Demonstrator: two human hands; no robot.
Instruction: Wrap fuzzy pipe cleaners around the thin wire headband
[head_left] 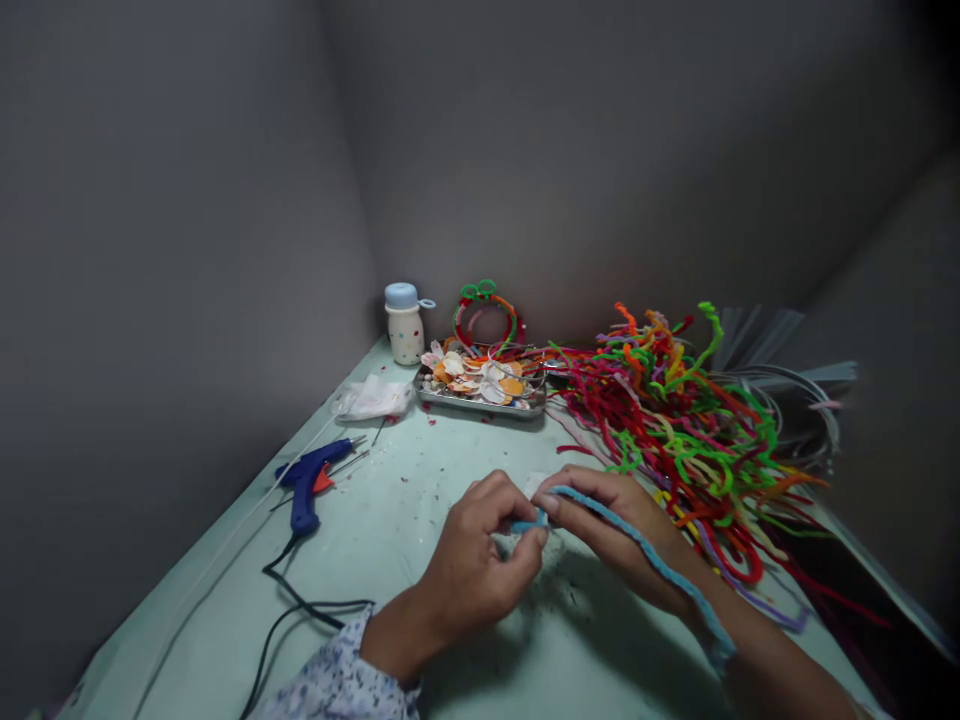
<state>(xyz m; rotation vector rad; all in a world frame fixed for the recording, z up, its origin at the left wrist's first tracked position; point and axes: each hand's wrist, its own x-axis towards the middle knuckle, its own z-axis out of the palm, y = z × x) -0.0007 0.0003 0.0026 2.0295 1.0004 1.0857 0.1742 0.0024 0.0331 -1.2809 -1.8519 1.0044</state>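
A light-blue pipe cleaner runs between my two hands over the table. My left hand pinches its near end, where a short blue piece pokes out between thumb and fingers. With thumb and forefinger, my right hand grips the same pipe cleaner close to the left fingertips. The long free end trails back over the right hand and forearm. Just behind the fingertips shows a small whitish piece, mostly hidden by the hands.
A blue glue gun with a black cord lies left. Behind are a white plastic bag, a lidded bottle and a metal tray of flower pieces. A large tangle of coloured pipe cleaners covers the right side of the table.
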